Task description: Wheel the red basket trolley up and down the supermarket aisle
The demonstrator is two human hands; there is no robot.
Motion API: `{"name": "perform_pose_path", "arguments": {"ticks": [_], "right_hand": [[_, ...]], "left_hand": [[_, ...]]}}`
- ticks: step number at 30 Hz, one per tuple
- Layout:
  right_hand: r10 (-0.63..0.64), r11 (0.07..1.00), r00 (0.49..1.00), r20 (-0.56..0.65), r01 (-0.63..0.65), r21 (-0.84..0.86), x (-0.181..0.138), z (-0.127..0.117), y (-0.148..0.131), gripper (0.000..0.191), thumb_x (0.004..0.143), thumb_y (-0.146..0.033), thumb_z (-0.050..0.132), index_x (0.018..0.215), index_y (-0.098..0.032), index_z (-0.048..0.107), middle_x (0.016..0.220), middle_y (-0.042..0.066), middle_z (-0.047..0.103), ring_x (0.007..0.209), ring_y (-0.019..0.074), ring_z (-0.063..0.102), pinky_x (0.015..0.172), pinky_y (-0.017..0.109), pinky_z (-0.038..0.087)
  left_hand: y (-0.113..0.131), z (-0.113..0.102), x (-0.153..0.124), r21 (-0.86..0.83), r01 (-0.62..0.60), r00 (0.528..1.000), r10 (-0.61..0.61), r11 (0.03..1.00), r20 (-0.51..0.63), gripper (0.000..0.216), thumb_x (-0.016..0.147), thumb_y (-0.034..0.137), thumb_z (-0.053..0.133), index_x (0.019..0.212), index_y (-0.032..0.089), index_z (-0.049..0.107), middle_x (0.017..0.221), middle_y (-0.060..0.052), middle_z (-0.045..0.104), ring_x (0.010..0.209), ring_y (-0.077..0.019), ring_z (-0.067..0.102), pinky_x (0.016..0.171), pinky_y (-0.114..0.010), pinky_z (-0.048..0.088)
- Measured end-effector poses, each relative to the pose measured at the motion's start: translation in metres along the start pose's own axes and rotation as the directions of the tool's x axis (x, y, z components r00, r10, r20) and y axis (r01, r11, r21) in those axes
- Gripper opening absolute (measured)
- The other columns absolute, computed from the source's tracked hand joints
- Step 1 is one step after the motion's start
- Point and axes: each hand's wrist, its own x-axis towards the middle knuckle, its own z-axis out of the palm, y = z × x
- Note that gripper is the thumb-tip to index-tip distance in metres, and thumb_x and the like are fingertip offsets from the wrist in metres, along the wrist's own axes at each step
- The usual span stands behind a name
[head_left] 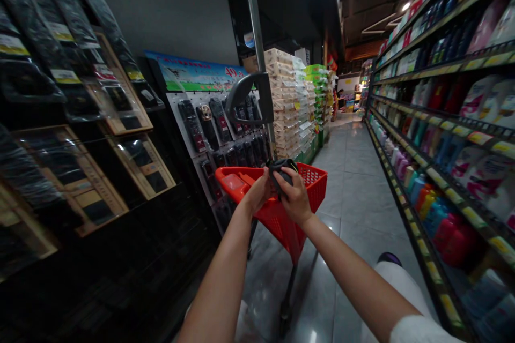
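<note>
Both my hands meet over the near rim of a red shopping basket (311, 182) on wheels. My left hand (257, 193) and my right hand (296, 196) are closed together around a small dark rolled item (281, 168), possibly a belt. The item is held just above the basket's edge. The basket's grey pull handle (245, 94) stands up behind it on a metal pole. What lies inside the basket is mostly hidden by my hands.
Left is a dark display wall with hanging packaged belts (219, 118) and boxed goods (137, 166). Right runs a long shelf of bottles (438, 171). A tiled aisle (354, 171) leads ahead past stacked cartons (287, 102).
</note>
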Motion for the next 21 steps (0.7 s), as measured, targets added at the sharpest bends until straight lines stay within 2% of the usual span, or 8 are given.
{"name": "perform_pose_path", "arguments": {"ticks": [6,10,12,15,19,21], "right_hand": [[-0.097,0.995,0.994,-0.056,0.097,-0.005,0.078,-0.019,-0.008,0.059,0.088,-0.012,0.053,0.143,-0.033,0.055,0.141,0.009,0.049,0.134,0.0288,0.046,0.114,0.049,0.042],[-0.108,0.987,0.956,-0.272,0.135,0.084,0.128,-0.028,-0.016,0.069,0.086,-0.006,0.048,0.148,-0.035,0.048,0.138,0.007,0.049,0.131,0.0246,0.049,0.115,0.047,0.041],[-0.099,0.987,0.937,-0.336,0.136,0.089,0.151,-0.030,-0.020,0.070,0.085,-0.005,0.048,0.149,-0.034,0.046,0.138,0.008,0.048,0.132,0.0238,0.048,0.115,0.047,0.041],[-0.130,0.987,0.949,-0.288,0.151,0.054,0.170,-0.032,-0.024,0.070,0.084,-0.003,0.047,0.148,-0.031,0.049,0.138,0.008,0.047,0.134,0.0238,0.047,0.115,0.046,0.041],[-0.192,0.981,0.971,-0.143,0.188,-0.039,0.156,-0.031,-0.024,0.067,0.084,-0.003,0.047,0.146,-0.030,0.052,0.142,0.008,0.046,0.137,0.0273,0.043,0.116,0.048,0.039],[-0.207,0.977,0.972,-0.108,0.201,-0.068,0.150,-0.032,-0.022,0.066,0.085,-0.004,0.047,0.146,-0.030,0.052,0.143,0.009,0.046,0.137,0.0282,0.042,0.116,0.049,0.039]], "left_hand": [[0.002,0.000,-0.002,0.046,-0.031,0.998,0.029,0.998,0.049,0.072,0.094,0.072,0.025,0.114,0.021,0.071,0.106,-0.014,0.075,0.107,-0.0321,0.068,0.095,-0.051,0.047],[0.003,0.001,-0.005,0.039,-0.029,0.999,0.028,0.999,0.022,0.074,0.093,0.074,0.025,0.125,0.022,0.067,0.118,-0.016,0.073,0.117,-0.0319,0.065,0.102,-0.052,0.043],[0.002,0.001,-0.006,0.025,-0.048,0.999,0.047,0.999,0.014,0.075,0.092,0.075,0.029,0.135,0.022,0.060,0.124,-0.017,0.071,0.118,-0.0321,0.064,0.103,-0.052,0.043],[0.003,0.002,-0.007,0.009,-0.098,0.995,0.098,0.995,-0.015,0.078,0.089,0.077,0.036,0.139,0.021,0.056,0.128,-0.018,0.069,0.118,-0.0326,0.065,0.103,-0.051,0.043],[0.004,0.003,-0.008,0.020,-0.118,0.993,0.118,0.993,-0.028,0.083,0.086,0.080,0.037,0.134,0.017,0.060,0.127,-0.020,0.069,0.117,-0.0337,0.065,0.101,-0.049,0.046],[0.005,0.004,-0.009,0.029,-0.119,0.993,0.119,0.993,-0.019,0.084,0.085,0.081,0.037,0.132,0.017,0.061,0.127,-0.021,0.069,0.115,-0.0337,0.066,0.100,-0.049,0.047]]}}
